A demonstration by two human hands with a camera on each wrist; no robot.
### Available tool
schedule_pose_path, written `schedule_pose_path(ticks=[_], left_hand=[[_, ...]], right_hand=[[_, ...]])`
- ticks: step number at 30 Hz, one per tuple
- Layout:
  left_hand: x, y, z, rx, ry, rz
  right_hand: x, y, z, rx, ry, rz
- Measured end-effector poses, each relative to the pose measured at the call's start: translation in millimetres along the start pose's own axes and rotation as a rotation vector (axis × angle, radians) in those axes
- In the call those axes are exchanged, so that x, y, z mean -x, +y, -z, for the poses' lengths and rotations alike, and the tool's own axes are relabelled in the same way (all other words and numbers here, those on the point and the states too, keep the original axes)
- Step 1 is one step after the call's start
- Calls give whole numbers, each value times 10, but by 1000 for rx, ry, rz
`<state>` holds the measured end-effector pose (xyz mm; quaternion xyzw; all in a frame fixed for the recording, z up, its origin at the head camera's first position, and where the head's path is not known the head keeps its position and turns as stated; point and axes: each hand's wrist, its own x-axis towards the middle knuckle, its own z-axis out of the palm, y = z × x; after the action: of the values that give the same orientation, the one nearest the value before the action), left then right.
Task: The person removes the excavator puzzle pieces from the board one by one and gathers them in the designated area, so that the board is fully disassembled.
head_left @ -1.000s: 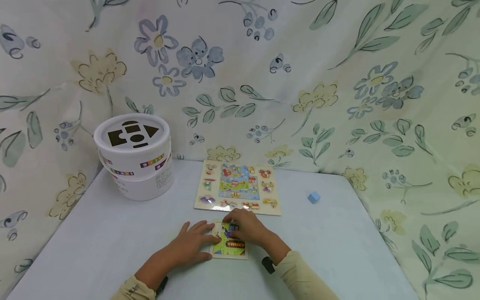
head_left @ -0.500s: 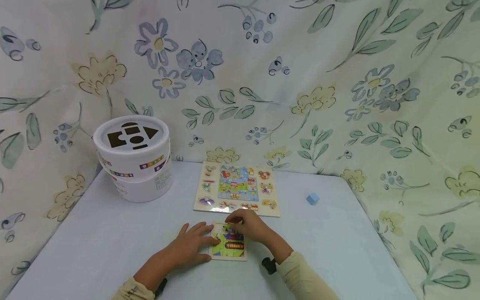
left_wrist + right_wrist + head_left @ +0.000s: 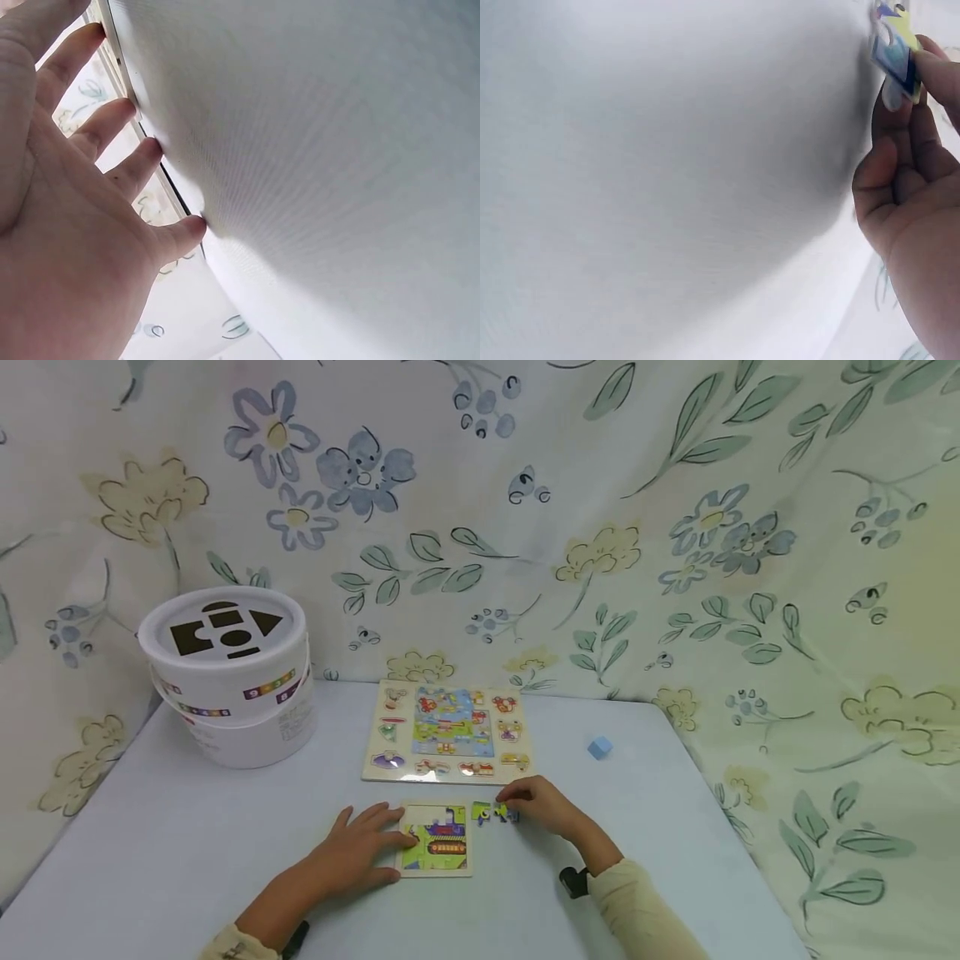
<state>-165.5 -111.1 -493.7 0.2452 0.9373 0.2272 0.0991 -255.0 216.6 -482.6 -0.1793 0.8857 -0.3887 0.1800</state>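
Observation:
A small wooden jigsaw puzzle (image 3: 444,862) with a vehicle picture lies flat on the table, with bare tray showing along its top row. My left hand (image 3: 360,850) rests at its left side, fingers spread, with fingertips on its frame. In the left wrist view the left hand (image 3: 82,202) shows its palm and extended fingers. To the right of the puzzle, my right hand (image 3: 551,810) pinches a jigsaw piece (image 3: 896,56) between thumb and fingers, just over the table. Another green jigsaw piece (image 3: 481,811) is close to the puzzle's upper right corner.
A larger wooden puzzle board (image 3: 372,760) with several picture pieces lies behind the hands. A white bucket (image 3: 232,693) with shape holes in its lid stands at the back left. One blue cube (image 3: 600,747) sits at the right. A flowered cloth (image 3: 450,627) hangs behind the table.
My right hand has moved from the puzzle's top to its right side, with a jigsaw piece. The puzzle's top row now shows bare tray. The left hand stays; the head view shifts slightly.

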Motion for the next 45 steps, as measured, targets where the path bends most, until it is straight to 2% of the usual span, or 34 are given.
schedule_pose_path(ticks=[13, 17, 20, 22, 24, 28, 32, 37, 41, 43, 45], left_hand=[[4, -28, -6, 16, -18, 8], [-1, -28, 8, 21, -27, 0], [-5, -27, 23, 27, -31, -6], [-12, -28, 25, 23, -31, -4], [-16, -29, 21, 19, -34, 2], [-14, -27, 7, 26, -40, 13], [-4, -33, 8, 26, -34, -1], [-1, -15, 36, -5, -11, -26], [12, 0, 42, 1, -11, -19], [18, 1, 32, 8, -13, -13], [22, -4, 20, 10, -14, -9]], right_hand=[[-26, 47, -67, 36, 34, -10], [-13, -9, -99, 69, 70, -32], [-15, -130, -170, 112, 94, -24], [-29, -242, -241, 177, 82, 20], [-52, -360, -323, 266, 49, 101], [-110, -504, -477, 515, -10, 250], [-147, -535, -565, 641, -20, 264], [-151, -530, -582, 622, 12, 253], [-165, -540, -587, 611, 36, 259], [-170, -545, -585, 572, 47, 249], [-171, -552, -569, 483, 41, 215]])
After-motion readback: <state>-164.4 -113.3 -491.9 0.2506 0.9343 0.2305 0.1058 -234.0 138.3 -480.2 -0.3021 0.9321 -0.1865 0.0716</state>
